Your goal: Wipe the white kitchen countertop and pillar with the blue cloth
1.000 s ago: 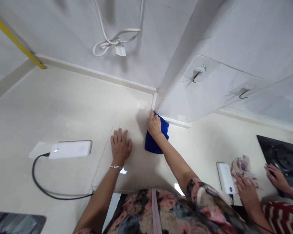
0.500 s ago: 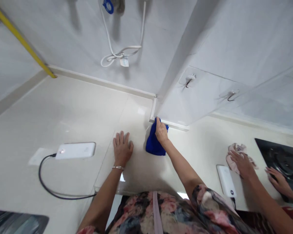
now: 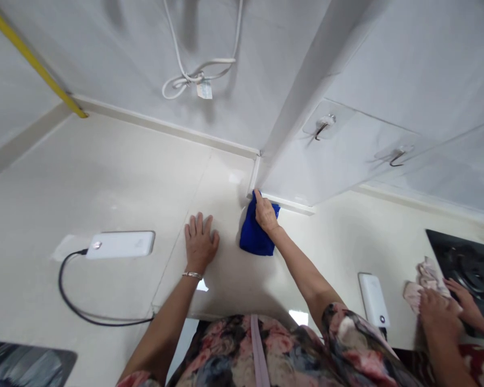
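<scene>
The right hand [image 3: 265, 214] rests on a blue cloth [image 3: 253, 235], its fingers [image 3: 258, 199] reaching the cloth's far end; whether they grip it, I can't tell. The cloth sits bunched, its long axis running from the back corner of the desk [image 3: 105, 172] toward the person. The left hand [image 3: 200, 243] lies open and flat, just left of it, nearest a white power bank [image 3: 120, 244], whose markings are unreadable.

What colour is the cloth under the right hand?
The cloth under the right hand is a plain, deep royal blue, and it shows best in the head view.
</scene>
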Demonstrator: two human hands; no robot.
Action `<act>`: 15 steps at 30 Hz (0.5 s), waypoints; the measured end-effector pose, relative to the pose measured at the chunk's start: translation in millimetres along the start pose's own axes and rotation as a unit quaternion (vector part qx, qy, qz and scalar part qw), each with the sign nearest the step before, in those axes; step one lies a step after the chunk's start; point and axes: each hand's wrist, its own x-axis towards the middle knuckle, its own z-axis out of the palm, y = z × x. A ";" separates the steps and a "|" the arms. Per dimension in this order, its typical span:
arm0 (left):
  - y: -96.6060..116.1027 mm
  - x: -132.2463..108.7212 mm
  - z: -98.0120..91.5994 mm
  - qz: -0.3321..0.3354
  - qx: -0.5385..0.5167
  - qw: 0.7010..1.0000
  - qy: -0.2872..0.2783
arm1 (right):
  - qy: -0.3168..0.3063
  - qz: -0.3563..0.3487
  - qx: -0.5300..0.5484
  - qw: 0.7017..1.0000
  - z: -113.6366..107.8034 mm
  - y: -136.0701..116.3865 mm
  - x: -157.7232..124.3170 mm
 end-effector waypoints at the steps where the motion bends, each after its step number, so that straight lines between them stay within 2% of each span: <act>1: 0.0 -0.1 0.1 0.000 0.001 1.000 -0.002 | -0.004 0.002 0.002 1.000 1.0 -1.2 2.0; 6: 0.2 -0.7 0.1 0.003 0.006 1.000 0.001 | 0.024 0.027 0.032 0.999 6.8 -8.5 9.4; 15: -0.5 -0.7 -0.8 0.003 -0.005 1.000 0.005 | 0.080 -0.024 0.088 0.993 16.9 -40.7 16.2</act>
